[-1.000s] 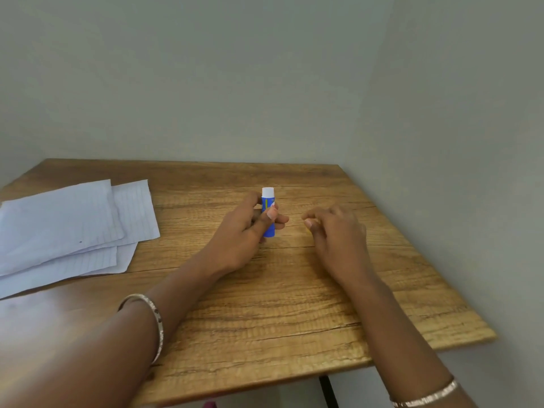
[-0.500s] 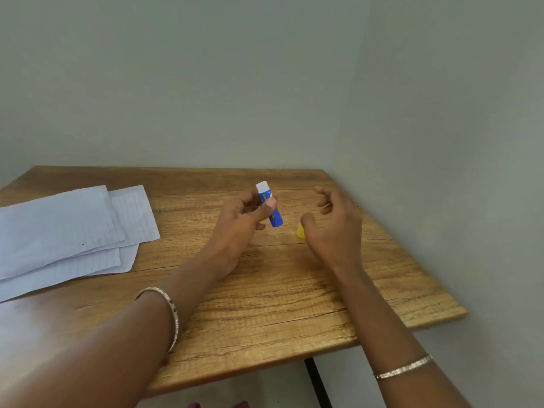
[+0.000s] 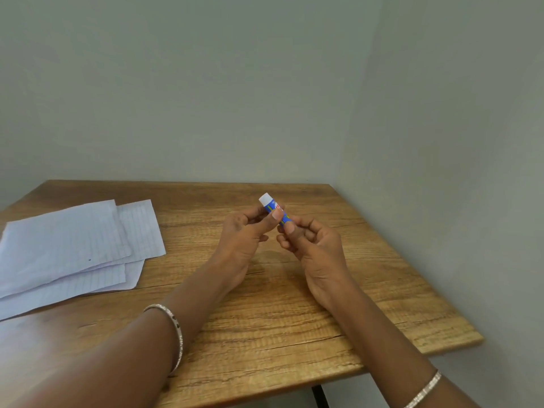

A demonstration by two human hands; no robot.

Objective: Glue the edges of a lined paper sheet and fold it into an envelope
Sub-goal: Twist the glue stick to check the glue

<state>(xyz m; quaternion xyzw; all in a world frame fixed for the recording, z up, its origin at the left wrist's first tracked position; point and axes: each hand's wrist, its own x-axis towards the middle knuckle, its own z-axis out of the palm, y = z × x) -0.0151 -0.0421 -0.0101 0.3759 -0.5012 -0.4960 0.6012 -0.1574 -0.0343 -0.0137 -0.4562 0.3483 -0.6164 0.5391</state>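
A small blue glue stick (image 3: 271, 205) with a white upper end is held tilted above the middle of the wooden table (image 3: 265, 325). My left hand (image 3: 243, 241) pinches its middle between thumb and fingers. My right hand (image 3: 319, 250) grips its lower end, which the fingertips hide; a trace of yellow shows there. Several lined white paper sheets (image 3: 64, 245) lie in a loose overlapping stack at the table's left, apart from both hands.
The table stands in a corner, with a grey wall (image 3: 441, 201) close along its right edge and another behind it. Its front edge (image 3: 323, 375) runs just below my forearms. Each wrist carries a silver bangle.
The stick has gone from upright on the table to lifted and tilted. My right hand, which showed a yellow piece half a second ago, has closed on the stick's lower end.
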